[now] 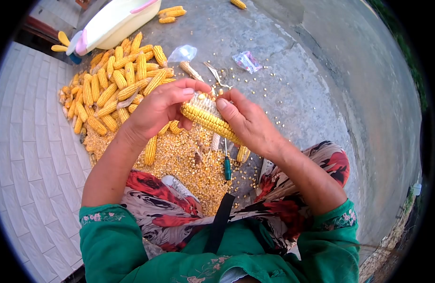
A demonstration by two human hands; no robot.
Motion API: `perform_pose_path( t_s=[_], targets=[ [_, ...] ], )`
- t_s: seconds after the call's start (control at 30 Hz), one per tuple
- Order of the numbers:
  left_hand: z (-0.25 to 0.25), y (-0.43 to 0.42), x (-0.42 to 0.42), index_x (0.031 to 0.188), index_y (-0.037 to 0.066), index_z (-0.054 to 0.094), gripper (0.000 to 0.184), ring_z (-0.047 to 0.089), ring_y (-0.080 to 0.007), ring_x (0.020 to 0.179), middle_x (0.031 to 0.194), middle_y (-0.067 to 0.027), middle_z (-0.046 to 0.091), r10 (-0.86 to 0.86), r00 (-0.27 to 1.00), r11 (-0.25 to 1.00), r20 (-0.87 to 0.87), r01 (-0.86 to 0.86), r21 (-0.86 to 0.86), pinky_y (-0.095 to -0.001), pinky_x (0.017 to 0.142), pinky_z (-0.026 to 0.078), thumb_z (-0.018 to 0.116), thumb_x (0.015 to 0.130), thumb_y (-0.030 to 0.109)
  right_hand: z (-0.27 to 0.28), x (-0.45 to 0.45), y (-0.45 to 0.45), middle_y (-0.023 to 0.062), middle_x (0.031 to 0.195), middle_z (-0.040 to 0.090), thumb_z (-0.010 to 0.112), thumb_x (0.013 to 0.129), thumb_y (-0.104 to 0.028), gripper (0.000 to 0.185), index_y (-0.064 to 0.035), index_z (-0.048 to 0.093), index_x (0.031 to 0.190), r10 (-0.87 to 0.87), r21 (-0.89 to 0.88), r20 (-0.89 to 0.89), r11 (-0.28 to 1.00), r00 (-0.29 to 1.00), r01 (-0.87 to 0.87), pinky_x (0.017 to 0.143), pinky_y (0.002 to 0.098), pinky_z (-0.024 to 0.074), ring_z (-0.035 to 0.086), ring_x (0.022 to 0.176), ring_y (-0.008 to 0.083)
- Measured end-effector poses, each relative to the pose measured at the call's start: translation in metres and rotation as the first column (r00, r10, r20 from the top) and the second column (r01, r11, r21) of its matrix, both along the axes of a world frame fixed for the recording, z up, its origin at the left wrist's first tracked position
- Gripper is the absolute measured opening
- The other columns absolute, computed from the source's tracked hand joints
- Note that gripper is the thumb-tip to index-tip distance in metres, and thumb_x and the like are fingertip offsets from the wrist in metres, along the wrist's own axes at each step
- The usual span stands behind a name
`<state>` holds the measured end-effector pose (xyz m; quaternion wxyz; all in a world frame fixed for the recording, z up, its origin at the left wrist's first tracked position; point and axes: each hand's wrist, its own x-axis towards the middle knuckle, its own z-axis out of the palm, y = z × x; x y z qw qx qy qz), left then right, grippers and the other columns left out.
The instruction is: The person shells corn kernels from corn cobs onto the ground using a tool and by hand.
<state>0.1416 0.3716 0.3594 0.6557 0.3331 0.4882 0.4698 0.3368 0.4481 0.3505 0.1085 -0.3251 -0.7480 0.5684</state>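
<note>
A corn cob (210, 121), partly stripped of kernels along its upper side, is held between my two hands. My left hand (163, 106) is closed around its left end, with the thumb near the bare part. At the right end, my right hand (248, 118) grips the cob, its thumb pressed on the stripped side. Below the hands lies a spread of loose kernels (179, 155). A screwdriver with a green handle (227, 168) rests on the kernels, its shaft pointing up toward the cob.
A heap of yellow cobs (118, 85) lies at the upper left, beside a pale plastic tub (118, 21). Clear plastic (182, 53), a colourful wrapper (247, 62) and a bare cob (191, 70) are on the concrete. My legs flank the kernels.
</note>
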Motion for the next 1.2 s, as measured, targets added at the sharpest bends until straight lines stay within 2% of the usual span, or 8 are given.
perform_pose_path(
  t_s=[0.37,0.47,0.53,0.77,0.87,0.93,1.07,1.2],
  targets=[
    [-0.004,0.002,0.009,0.106,0.009,0.055,0.028,0.053,-0.0044,0.068,0.084,0.0004,0.056,0.036,0.944,0.999,-0.327,-0.026,0.035,-0.018,0.053,0.045,0.049,0.089,0.031,-0.008,-0.003,0.005,0.0218,0.089,0.061,0.047,0.088,-0.049,0.056,0.0025,0.048,0.111,-0.006,-0.172,0.012,0.985,1.0,0.008,0.073,0.0403,0.0468,0.062,0.08,0.0322],
    [0.0,0.003,0.005,0.104,0.01,0.054,0.023,0.051,-0.0039,0.067,0.084,0.0007,0.056,0.205,0.952,0.979,-0.226,-0.2,0.043,-0.0166,0.053,0.042,0.049,0.088,0.026,0.003,0.0,0.005,0.0204,0.088,0.061,0.052,0.085,-0.051,0.06,0.0048,0.05,0.107,0.011,-0.391,0.01,0.921,1.0,-0.006,0.071,0.0381,0.0468,0.061,0.078,0.0302],
    [-0.002,0.003,0.002,0.102,0.01,0.054,0.02,0.05,-0.0032,0.067,0.083,0.0014,0.056,0.199,0.951,0.98,-0.239,-0.192,0.05,-0.0164,0.053,0.04,0.049,0.087,0.022,0.001,0.001,0.007,0.0183,0.082,0.06,0.055,0.083,-0.052,0.062,0.0061,0.051,0.104,0.066,-0.041,0.021,0.997,0.998,-0.065,0.068,0.0377,0.0462,0.06,0.075,0.0283],
    [-0.001,0.002,0.008,0.102,0.009,0.053,0.017,0.049,-0.0026,0.069,0.082,0.0028,0.055,0.197,0.961,0.979,-0.192,-0.182,0.092,-0.0177,0.057,0.04,0.05,0.086,0.017,-0.001,0.002,0.004,0.0171,0.072,0.056,0.048,0.088,-0.046,0.053,0.0049,0.051,0.102,-0.018,0.061,-0.008,0.998,1.0,0.019,0.064,0.0379,0.0439,0.058,0.073,0.0236],
    [0.001,0.001,0.011,0.102,0.009,0.053,0.017,0.049,-0.0023,0.07,0.082,0.0031,0.054,0.224,0.954,0.972,-0.201,-0.203,0.117,-0.0176,0.059,0.041,0.051,0.086,0.017,-0.008,0.0,0.006,0.0148,0.071,0.056,0.044,0.09,-0.044,0.05,0.004,0.051,0.101,-0.118,-0.082,-0.123,0.991,0.985,0.108,0.064,0.0367,0.0433,0.057,0.072,0.0227],
    [0.001,0.002,0.01,0.102,0.009,0.053,0.018,0.05,-0.0023,0.07,0.082,0.0032,0.054,0.24,0.947,0.967,-0.215,-0.212,0.143,-0.0175,0.06,0.041,0.051,0.086,0.017,0.002,0.001,0.007,-0.0003,0.07,0.049,0.043,0.091,-0.045,0.043,-0.0036,0.055,0.097,-0.124,-0.19,-0.089,0.976,0.988,0.105,0.049,0.0224,0.035,0.044,0.06,0.0063],
    [0.004,0.002,0.004,0.101,0.01,0.053,0.018,0.051,-0.0026,0.073,0.085,0.0027,0.055,0.215,0.939,0.972,-0.27,-0.18,0.149,-0.0172,0.061,0.042,0.051,0.085,0.018,0.012,0.006,0.013,0.0114,0.069,0.055,0.047,0.088,-0.048,0.054,0.0039,0.052,0.103,-0.026,-0.482,-0.05,0.876,0.998,-0.001,0.057,0.0366,0.0447,0.055,0.061,0.022],
    [0.006,0.001,0.006,0.102,0.01,0.052,0.018,0.051,-0.0032,0.074,0.087,0.0019,0.055,0.24,0.937,0.97,-0.253,-0.222,0.1,-0.0172,0.061,0.042,0.051,0.085,0.018,0.002,-0.002,0.001,0.0106,0.063,0.054,0.054,0.085,-0.048,0.054,0.0028,0.052,0.104,-0.048,0.011,-0.066,0.999,0.997,0.049,0.056,0.0372,0.0461,0.056,0.058,0.0225]
  ],
)
